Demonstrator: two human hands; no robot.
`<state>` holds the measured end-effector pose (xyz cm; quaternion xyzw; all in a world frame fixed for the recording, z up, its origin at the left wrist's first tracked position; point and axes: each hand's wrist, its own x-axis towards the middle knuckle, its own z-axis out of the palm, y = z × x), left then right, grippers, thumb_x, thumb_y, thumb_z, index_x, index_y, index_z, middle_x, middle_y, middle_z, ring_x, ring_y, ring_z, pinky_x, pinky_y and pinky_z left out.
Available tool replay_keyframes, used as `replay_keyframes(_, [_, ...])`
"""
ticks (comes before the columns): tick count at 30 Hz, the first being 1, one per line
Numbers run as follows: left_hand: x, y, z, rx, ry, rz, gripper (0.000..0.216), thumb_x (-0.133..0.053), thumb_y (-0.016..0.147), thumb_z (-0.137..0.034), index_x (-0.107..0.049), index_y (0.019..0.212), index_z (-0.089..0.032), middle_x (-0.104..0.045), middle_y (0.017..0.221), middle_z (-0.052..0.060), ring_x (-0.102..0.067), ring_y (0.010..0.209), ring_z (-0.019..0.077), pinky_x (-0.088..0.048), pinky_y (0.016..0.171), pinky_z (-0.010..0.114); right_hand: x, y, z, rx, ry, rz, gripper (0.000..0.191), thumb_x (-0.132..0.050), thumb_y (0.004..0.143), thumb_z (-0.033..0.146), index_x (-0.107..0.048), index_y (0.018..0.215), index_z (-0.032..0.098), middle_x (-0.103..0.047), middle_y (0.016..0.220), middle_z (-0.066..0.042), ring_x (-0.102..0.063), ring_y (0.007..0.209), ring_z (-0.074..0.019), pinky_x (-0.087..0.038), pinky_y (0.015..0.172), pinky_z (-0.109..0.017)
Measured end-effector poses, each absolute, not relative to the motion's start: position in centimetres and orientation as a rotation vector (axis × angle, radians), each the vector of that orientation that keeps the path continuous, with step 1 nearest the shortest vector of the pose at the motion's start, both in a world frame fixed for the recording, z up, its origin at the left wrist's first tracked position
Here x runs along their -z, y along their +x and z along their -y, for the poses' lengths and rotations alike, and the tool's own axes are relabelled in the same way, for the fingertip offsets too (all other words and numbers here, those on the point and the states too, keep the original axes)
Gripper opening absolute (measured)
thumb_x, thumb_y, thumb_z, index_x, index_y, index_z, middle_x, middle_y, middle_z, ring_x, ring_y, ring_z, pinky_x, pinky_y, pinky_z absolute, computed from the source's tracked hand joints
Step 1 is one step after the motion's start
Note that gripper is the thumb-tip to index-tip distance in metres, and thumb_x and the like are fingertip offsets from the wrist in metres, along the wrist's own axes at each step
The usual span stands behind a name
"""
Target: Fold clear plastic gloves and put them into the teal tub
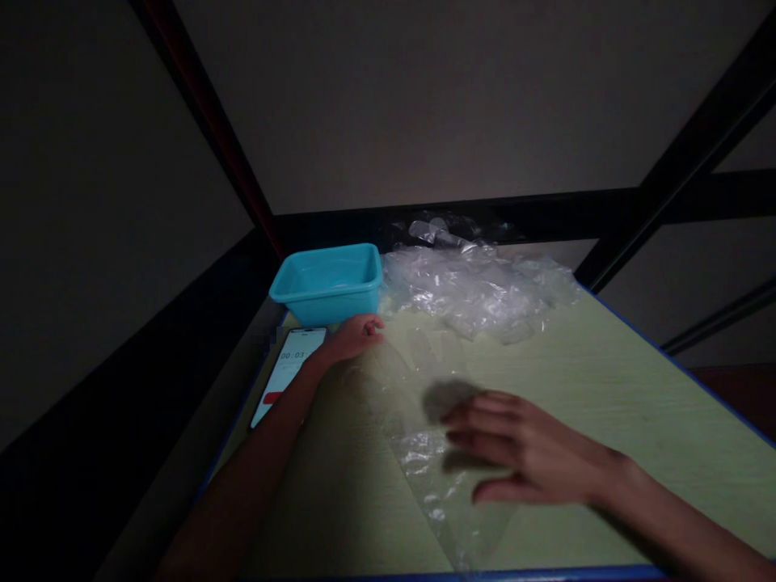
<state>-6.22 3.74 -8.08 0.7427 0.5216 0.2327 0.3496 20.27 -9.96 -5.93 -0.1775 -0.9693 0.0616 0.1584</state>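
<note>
A clear plastic bag (418,420) lies flat on the pale green table (636,404). My right hand (521,453) rests on its right part with the fingers stretched out flat, pointing left. My left hand (357,335) sits at the bag's far left corner, fingers curled down onto the plastic beside a phone (288,372). Whether it pinches the film is hard to see in the dim light.
A turquoise plastic tub (327,283) stands at the table's far left corner. A heap of crumpled clear plastic bags (478,287) lies behind, along the far edge. The phone shows a running timer. Dark metal frame bars (697,137) surround the table.
</note>
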Motion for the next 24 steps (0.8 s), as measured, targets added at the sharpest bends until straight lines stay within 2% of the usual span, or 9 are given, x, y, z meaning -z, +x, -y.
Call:
replay_keyframes(1, [8.0, -6.2, -3.7, -0.614, 1.928, -1.355, 0.014, -0.058, 0.064, -0.018, -0.058, 0.077, -0.014, -0.051, 0.062, -0.004, -0.049, 0.057, 0.0117, -0.038, 0.055, 0.022, 6.0, 19.7, 11.2, -0.153, -0.473, 2.802, 0.038, -0.049, 0.088, 0.045, -0.063, 0.108, 0.015, -0.065, 0.113, -0.009, -0.059, 0.098, -0.0227, -0.050, 0.080, -0.038])
replay_keyframes(3, [7.9, -6.2, -3.6, -0.637, 1.936, -1.359, 0.013, -0.056, 0.065, -0.019, -0.058, 0.077, -0.014, -0.052, 0.063, -0.004, -0.051, 0.059, 0.0126, -0.039, 0.056, 0.023, 6.5, 18.6, 13.7, -0.069, -0.474, 2.846, 0.029, -0.049, 0.090, 0.032, -0.061, 0.111, 0.018, -0.066, 0.114, -0.005, -0.061, 0.095, -0.0198, -0.049, 0.080, -0.033])
replay_keyframes(6, [7.5, -5.8, -3.5, -0.671, 1.943, -1.352, 0.013, -0.054, 0.067, -0.020, -0.059, 0.079, -0.014, -0.055, 0.068, -0.002, -0.053, 0.065, 0.0140, -0.041, 0.061, 0.024, 7.4, 18.0, 16.2, 0.042, -0.541, 2.795, 0.032, -0.045, 0.091, 0.022, -0.057, 0.119, 0.012, -0.068, 0.111, -0.005, -0.061, 0.094, -0.0186, -0.049, 0.080, -0.031])
replay_keyframes(9, [6.9, -5.1, -3.1, -0.676, 1.942, -1.308, 0.016, -0.052, 0.070, -0.020, -0.060, 0.083, -0.013, -0.059, 0.073, 0.001, -0.055, 0.069, 0.0150, -0.043, 0.063, 0.025, 7.7, 18.3, 17.2, -0.008, -0.578, 2.775, 0.035, -0.040, 0.093, 0.018, -0.053, 0.124, 0.011, -0.067, 0.114, -0.005, -0.061, 0.099, -0.0182, -0.048, 0.085, -0.031])
replay_keyframes(12, [5.9, -4.1, -2.3, -0.649, 1.932, -1.224, 0.020, -0.053, 0.072, -0.022, -0.061, 0.088, -0.013, -0.063, 0.078, 0.003, -0.059, 0.074, 0.0158, -0.046, 0.066, 0.026, 7.3, 18.6, 17.4, -0.133, -0.613, 2.779, 0.031, -0.040, 0.093, 0.017, -0.059, 0.116, 0.017, -0.069, 0.110, -0.003, -0.064, 0.086, -0.0166, -0.052, 0.074, -0.029])
replay_keyframes(16, [4.2, -3.3, -0.2, -0.516, 1.906, -0.882, 0.024, -0.052, 0.079, -0.026, -0.062, 0.096, -0.013, -0.068, 0.096, 0.008, -0.063, 0.088, 0.0176, -0.047, 0.078, 0.028, 4.5, 18.1, 17.1, -0.224, -0.663, 2.704, 0.028, -0.039, 0.094, 0.016, -0.066, 0.097, 0.016, -0.072, 0.096, -0.005, -0.065, 0.074, -0.0176, -0.052, 0.060, -0.030])
replay_keyframes(19, [3.2, -3.5, 1.4, -0.323, 1.837, -0.594, 0.032, -0.044, 0.087, -0.034, -0.064, 0.101, -0.013, -0.066, 0.111, 0.010, -0.059, 0.105, 0.0197, -0.042, 0.091, 0.032, 0.3, 17.5, 16.6, -0.475, -0.692, 2.609, 0.035, -0.032, 0.096, 0.017, -0.067, 0.096, 0.015, -0.072, 0.087, -0.007, -0.066, 0.075, -0.0161, -0.052, 0.064, -0.027])
replay_keyframes(21, [2.9, -4.0, 1.9, -0.214, 1.718, -0.492, 0.042, -0.038, 0.091, -0.042, -0.065, 0.104, -0.011, -0.064, 0.115, 0.011, -0.056, 0.111, 0.0207, -0.038, 0.097, 0.033, -2.8, 17.3, 15.9, -0.754, -0.731, 2.496, 0.030, -0.037, 0.095, 0.019, -0.067, 0.095, 0.017, -0.072, 0.085, -0.005, -0.067, 0.076, -0.0142, -0.053, 0.067, -0.024])
replay_keyframes(24, [3.3, -5.3, 1.6, -0.160, 1.498, -0.433, 0.057, -0.032, 0.090, -0.055, -0.065, 0.104, -0.010, -0.065, 0.112, 0.011, -0.057, 0.110, 0.0217, -0.037, 0.098, 0.034, -6.2, 17.3, 14.1, -1.095, -0.819, 2.154, 0.029, -0.045, 0.093, 0.028, -0.069, 0.079, 0.020, -0.071, 0.073, -0.001, -0.066, 0.065, -0.0118, -0.051, 0.055, -0.019])
